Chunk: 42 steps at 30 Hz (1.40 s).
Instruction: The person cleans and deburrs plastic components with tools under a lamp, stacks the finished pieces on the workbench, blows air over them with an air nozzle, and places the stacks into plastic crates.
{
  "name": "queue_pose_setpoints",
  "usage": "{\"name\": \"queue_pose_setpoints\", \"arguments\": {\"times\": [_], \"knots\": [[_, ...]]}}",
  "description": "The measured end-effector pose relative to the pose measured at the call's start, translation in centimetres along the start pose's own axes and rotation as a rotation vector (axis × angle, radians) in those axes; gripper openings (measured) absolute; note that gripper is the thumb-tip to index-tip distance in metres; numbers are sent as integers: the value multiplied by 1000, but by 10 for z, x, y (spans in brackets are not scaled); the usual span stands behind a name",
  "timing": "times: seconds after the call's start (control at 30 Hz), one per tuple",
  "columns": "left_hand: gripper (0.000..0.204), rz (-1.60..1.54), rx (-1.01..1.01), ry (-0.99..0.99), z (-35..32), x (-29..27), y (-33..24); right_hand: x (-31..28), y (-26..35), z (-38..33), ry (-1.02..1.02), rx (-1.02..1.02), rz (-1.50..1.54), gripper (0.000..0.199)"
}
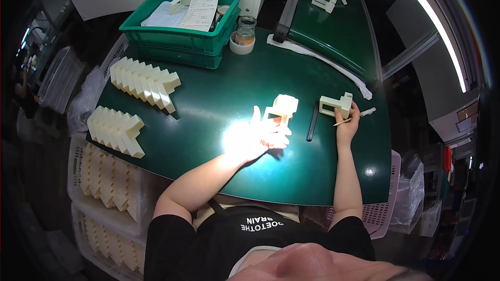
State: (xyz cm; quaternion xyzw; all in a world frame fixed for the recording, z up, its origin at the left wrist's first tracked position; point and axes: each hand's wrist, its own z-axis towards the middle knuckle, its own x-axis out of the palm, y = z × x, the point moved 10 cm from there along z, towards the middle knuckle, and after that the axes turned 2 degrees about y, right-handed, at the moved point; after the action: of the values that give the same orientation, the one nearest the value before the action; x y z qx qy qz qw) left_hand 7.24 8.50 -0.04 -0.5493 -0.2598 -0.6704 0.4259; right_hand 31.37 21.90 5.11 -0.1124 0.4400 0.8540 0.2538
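A blocky cream plastic part [285, 106] with a rectangular opening rests in the fingers of my left hand [252, 138]. Strong glare washes out much of that hand, so its exact grip is hard to see. To the right, my right hand [348, 125] grips a similar cream part [342, 105] between thumb and fingers. The same hand also holds a thin stick [359, 115] with a ragged whitish end pointing right. Between the two hands a slim black tool [312, 123] lies on the dark green table [229, 86].
Two neat rows of cream parts [143, 84] [115, 130] stand at the left. Stacked green bins [172, 47] with papers are at the back, beside a glass jar [245, 30]. A white cloth strip [323, 58] edges a green belt [333, 26] bearing more parts. Crates [78, 171] stand lower left.
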Motion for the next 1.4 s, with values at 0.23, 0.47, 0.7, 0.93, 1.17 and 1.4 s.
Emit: {"name": "queue_pose_setpoints", "arguments": {"times": [0.23,0.47,0.7,0.93,1.17,1.4], "knots": [[99,-16,58,-191,-3,7,-5,13,-56,-3,14,334,247,43],[100,-1,44,-135,-1,11,-6,17,-48,1,87,286,219,42],[99,214,86,-200,-4,11,-12,15,-34,1,137,296,151,29],[72,336,129,-246,-10,3,-23,14,-27,1,144,309,119,33],[24,770,0,-397,-37,-18,-42,28,-50,-2,198,266,333,31],[12,1451,483,-984,-192,75,-101,19,-68,-2,209,256,308,31]]}}
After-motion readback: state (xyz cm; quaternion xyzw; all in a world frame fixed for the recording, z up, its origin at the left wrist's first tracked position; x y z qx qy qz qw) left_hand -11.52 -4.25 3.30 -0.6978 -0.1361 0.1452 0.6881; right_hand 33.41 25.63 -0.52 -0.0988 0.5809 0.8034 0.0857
